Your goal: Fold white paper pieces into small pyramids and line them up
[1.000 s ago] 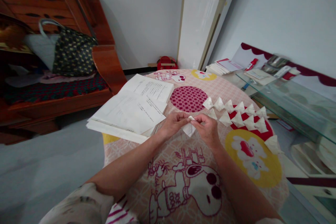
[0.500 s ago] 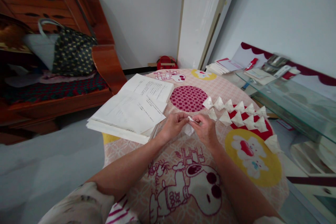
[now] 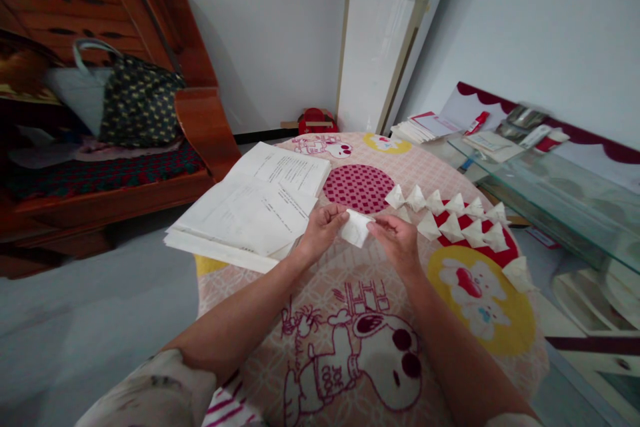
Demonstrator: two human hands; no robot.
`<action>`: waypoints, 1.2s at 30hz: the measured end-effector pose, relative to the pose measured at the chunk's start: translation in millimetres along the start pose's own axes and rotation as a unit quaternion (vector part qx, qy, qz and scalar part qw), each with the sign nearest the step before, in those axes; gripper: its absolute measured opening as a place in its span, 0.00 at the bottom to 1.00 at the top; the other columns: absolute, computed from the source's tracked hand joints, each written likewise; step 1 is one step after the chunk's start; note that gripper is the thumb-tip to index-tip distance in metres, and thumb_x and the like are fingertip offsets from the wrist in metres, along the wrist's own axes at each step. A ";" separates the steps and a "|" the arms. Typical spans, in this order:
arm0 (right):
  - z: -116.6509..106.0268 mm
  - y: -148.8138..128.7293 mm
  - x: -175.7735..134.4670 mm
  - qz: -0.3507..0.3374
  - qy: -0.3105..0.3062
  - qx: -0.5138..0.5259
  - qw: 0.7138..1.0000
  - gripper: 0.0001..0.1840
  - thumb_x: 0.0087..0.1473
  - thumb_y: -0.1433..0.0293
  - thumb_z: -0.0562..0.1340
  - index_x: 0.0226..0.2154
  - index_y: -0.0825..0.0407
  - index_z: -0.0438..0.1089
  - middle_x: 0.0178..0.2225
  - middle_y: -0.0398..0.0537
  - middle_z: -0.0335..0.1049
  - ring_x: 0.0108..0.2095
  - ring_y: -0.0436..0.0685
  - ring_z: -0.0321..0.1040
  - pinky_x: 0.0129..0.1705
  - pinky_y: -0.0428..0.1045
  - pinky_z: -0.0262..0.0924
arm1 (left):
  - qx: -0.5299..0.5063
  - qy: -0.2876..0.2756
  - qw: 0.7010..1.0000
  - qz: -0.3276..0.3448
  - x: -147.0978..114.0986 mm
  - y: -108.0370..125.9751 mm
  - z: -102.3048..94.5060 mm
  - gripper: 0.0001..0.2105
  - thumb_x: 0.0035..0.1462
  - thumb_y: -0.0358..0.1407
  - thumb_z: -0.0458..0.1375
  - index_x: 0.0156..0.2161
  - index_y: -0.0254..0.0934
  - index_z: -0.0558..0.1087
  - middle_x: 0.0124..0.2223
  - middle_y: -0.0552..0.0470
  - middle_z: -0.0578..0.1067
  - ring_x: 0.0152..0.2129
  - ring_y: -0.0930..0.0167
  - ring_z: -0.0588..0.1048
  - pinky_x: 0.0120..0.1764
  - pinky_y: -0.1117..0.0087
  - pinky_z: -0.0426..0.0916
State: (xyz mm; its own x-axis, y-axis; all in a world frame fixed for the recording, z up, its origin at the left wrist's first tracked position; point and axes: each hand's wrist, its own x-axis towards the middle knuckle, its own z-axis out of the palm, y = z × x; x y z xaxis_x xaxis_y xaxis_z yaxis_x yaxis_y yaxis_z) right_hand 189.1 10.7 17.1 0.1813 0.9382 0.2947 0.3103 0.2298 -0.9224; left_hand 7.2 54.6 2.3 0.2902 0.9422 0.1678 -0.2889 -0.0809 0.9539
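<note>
Between my two hands is a small folded white paper (image 3: 356, 228), held a little above the tablecloth. My left hand (image 3: 323, 230) pinches its left edge with thumb and fingers. On the other side, my right hand (image 3: 399, 238) grips the right edge. Several folded paper pieces (image 3: 452, 228) with pointed tops stand in rows to the right of my right hand. Left of my left hand lies an open stack of printed sheets (image 3: 240, 210), with loose sheets on top.
A patterned round tablecloth (image 3: 320, 347) covers the table. Along the right stands a glass-topped cabinet (image 3: 565, 193) bearing papers and small items. A wooden bench (image 3: 205, 127) with a dark patterned bag (image 3: 140, 100) is at left. Behind the table rises a white air conditioner (image 3: 375, 53).
My hands have moved slightly apart. The paper, mostly hidden by my fingers before, now shows as a flat, roughly square piece stretched between them.
</note>
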 end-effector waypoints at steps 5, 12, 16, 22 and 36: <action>5.9 0.3 -3.1 0.051 -0.029 0.067 0.996 0.14 0.45 0.59 0.71 0.29 0.52 0.78 0.23 0.42 0.73 0.24 0.53 0.65 0.28 0.48 0.60 | -0.017 -0.009 1.000 -0.010 -0.9 0.7 1.4 0.21 0.53 0.52 0.68 0.31 0.33 0.73 0.23 0.56 0.70 0.19 0.78 0.64 0.24 0.75 0.57; 3.3 -7.0 -1.4 0.054 -0.028 0.076 0.995 0.13 0.46 0.59 0.69 0.22 0.52 0.75 0.20 0.41 0.68 0.22 0.51 0.61 0.26 0.47 0.57 | -0.014 -0.014 0.999 -0.027 -0.1 -1.8 -1.1 0.22 0.52 0.53 0.68 0.32 0.33 0.74 0.23 0.55 0.72 0.19 0.77 0.65 0.24 0.75 0.58; 3.7 -0.8 -0.1 0.052 -0.051 0.077 0.994 0.14 0.46 0.58 0.71 0.26 0.51 0.76 0.23 0.43 0.73 0.24 0.53 0.66 0.27 0.48 0.61 | 0.058 -0.034 0.998 -0.005 -0.2 2.5 -3.1 0.21 0.55 0.53 0.65 0.34 0.32 0.75 0.26 0.53 0.73 0.21 0.75 0.67 0.25 0.74 0.59; 7.1 9.1 -2.0 0.007 -0.078 0.053 0.995 0.12 0.50 0.59 0.70 0.34 0.51 0.79 0.32 0.48 0.80 0.32 0.57 0.74 0.35 0.50 0.69 | 0.239 -0.047 0.968 0.052 -5.1 10.4 -2.1 0.15 0.63 0.43 0.59 0.45 0.33 0.79 0.29 0.52 0.74 0.26 0.73 0.68 0.30 0.73 0.60; -2.8 8.9 5.6 0.110 -0.007 0.155 0.982 0.09 0.42 0.62 0.70 0.24 0.50 0.74 0.21 0.40 0.71 0.22 0.53 0.65 0.27 0.51 0.63 | 0.045 -0.158 0.986 0.011 -0.6 13.1 -13.2 0.21 0.62 0.52 0.62 0.43 0.33 0.74 0.38 0.46 0.78 0.34 0.69 0.77 0.39 0.68 0.72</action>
State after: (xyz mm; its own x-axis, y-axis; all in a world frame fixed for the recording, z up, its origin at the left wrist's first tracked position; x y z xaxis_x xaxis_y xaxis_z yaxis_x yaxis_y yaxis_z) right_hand 195.5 17.2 11.2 0.1979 0.9771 0.0781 -0.0333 0.0863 -0.9957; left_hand -8.8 57.3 11.3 0.5586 0.7929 0.2435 -0.2197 -0.1416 0.9652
